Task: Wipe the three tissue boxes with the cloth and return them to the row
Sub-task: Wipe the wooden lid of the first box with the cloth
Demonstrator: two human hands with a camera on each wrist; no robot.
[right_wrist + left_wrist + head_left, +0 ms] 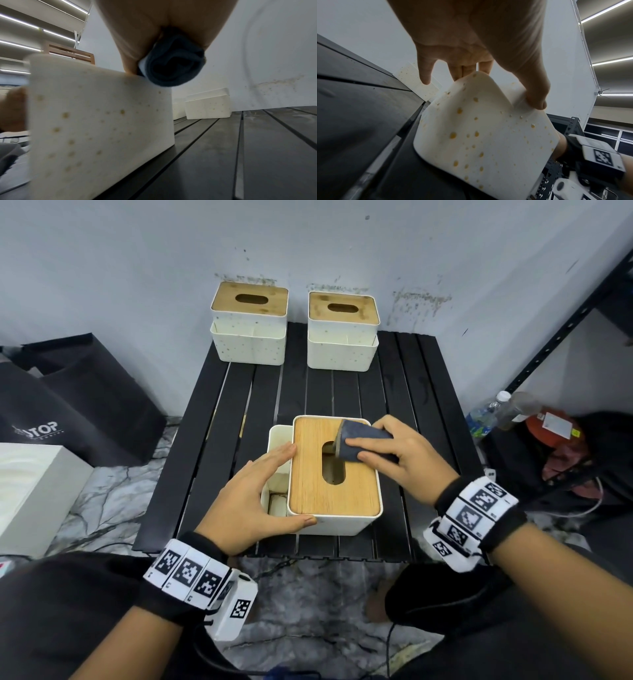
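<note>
Head view: the near tissue box (pixel 334 474) stands at the front of the black slatted bench (pixel 212 419), well apart from the two other boxes (pixel 249 323) (pixel 343 329) set side by side against the wall. The right hand (pixel 400 457) pinches a folded dark cloth (pixel 363 440) and presses it on the wooden lid beside the slot. The left hand (pixel 253 498), fingers straight and together, braces the box's left side, thumb on the front corner.

Left wrist view: the box wall (pixel 479 135) is speckled with yellowish spots; the thumb (pixel 536 100) rests on its upper edge.

Right wrist view: the cloth (pixel 171 65), rolled in the fingers, meets the box's top edge; the near wall (pixel 96 128) is equally spotted.

For a good wipe, the lid probably calls for long strokes along the grain, steady bracing, then attention to the spotted walls.
</note>
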